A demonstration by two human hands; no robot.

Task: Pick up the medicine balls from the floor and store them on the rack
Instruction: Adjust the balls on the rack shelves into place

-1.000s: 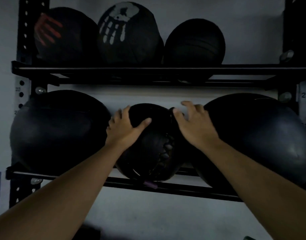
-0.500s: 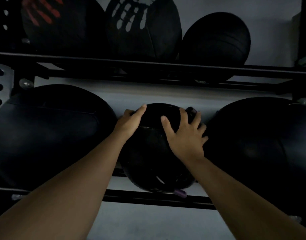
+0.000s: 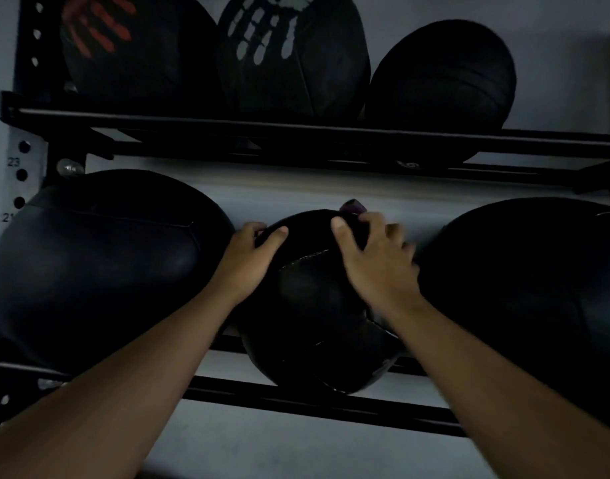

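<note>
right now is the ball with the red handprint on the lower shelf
No, the ball with the red handprint sits on the upper shelf, at its left end, above the big plain balls.

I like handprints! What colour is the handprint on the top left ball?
Red, on a black ball. The head view shows it at top left.

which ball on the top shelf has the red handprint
The leftmost ball on the upper shelf. The middle ball beside it carries a white handprint, and the right ball is plain black and smaller.
</note>
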